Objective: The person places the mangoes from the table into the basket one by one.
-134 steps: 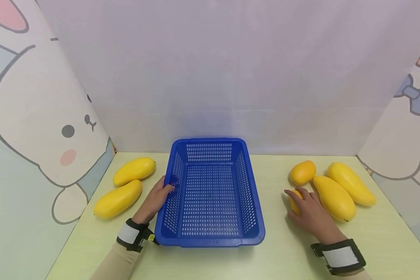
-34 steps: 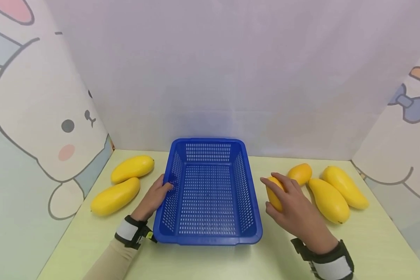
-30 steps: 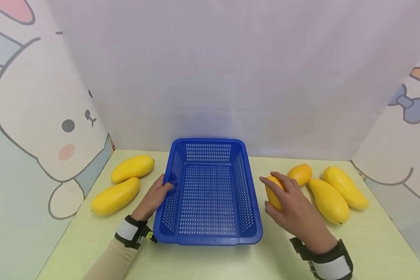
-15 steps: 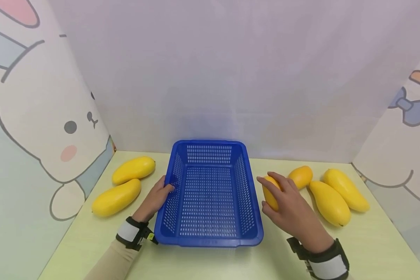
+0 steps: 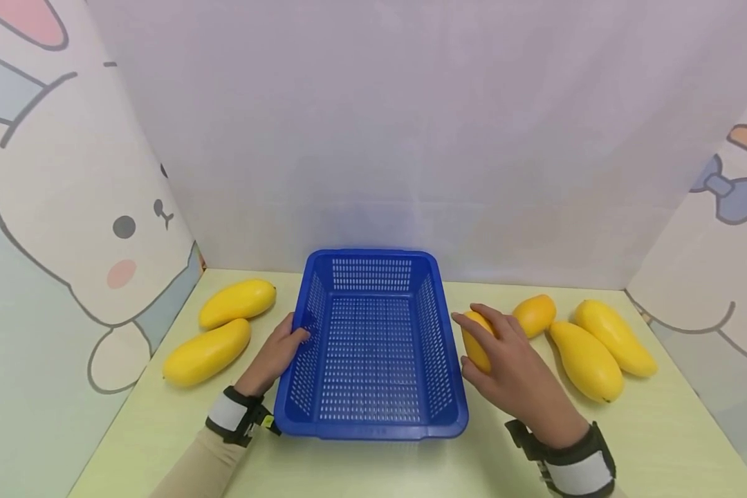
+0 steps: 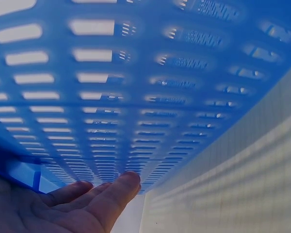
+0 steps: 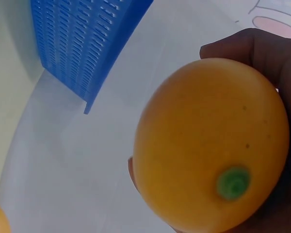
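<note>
A blue perforated plastic basket (image 5: 373,360) sits in the middle, its inside bare. My left hand (image 5: 279,351) grips its left rim, thumb over the edge and fingers along the outer wall, as the left wrist view shows. Just off the right rim, my right hand (image 5: 513,370) holds a small orange-yellow mango (image 5: 476,340) between thumb and fingers. In the right wrist view this mango (image 7: 203,136) fills the grasp, with a green stem spot facing the camera. Another small orange mango (image 5: 534,315) lies on the table behind the right hand.
Two long yellow mangoes (image 5: 208,353) lie at the left on the pale table (image 5: 411,470). Two more yellow mangoes (image 5: 588,360) lie side by side at the right. A pale curtain (image 5: 373,138) closes off the back, with cartoon-printed panels (image 5: 56,207) on both sides.
My right hand has picked the small mango up from among the fruit at the right and carried it left to the basket's right rim. The left hand has kept its hold.
</note>
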A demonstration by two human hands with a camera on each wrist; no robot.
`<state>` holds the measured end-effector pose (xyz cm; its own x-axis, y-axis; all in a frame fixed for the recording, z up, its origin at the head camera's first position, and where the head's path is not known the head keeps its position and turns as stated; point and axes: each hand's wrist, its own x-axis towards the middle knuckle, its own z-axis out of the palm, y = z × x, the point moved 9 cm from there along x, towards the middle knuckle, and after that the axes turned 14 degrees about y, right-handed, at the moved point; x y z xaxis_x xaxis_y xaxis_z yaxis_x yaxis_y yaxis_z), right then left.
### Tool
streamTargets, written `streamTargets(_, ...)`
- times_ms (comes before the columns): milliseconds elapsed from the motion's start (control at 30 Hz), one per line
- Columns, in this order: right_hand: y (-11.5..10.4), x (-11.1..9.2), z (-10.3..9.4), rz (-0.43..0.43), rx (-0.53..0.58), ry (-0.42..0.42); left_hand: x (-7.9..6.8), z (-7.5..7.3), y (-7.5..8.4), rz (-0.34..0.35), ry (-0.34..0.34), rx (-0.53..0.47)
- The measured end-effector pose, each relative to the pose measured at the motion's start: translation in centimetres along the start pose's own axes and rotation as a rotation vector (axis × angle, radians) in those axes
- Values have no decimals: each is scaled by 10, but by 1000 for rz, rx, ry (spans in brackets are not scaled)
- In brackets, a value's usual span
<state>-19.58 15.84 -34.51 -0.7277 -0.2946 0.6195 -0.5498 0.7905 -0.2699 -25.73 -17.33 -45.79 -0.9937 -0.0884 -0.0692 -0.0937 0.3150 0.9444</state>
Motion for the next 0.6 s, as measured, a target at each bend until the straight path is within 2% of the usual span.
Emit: streamTargets(600, -3, 3, 4, 17, -13, -25, 1, 0, -1, 4, 6, 3)
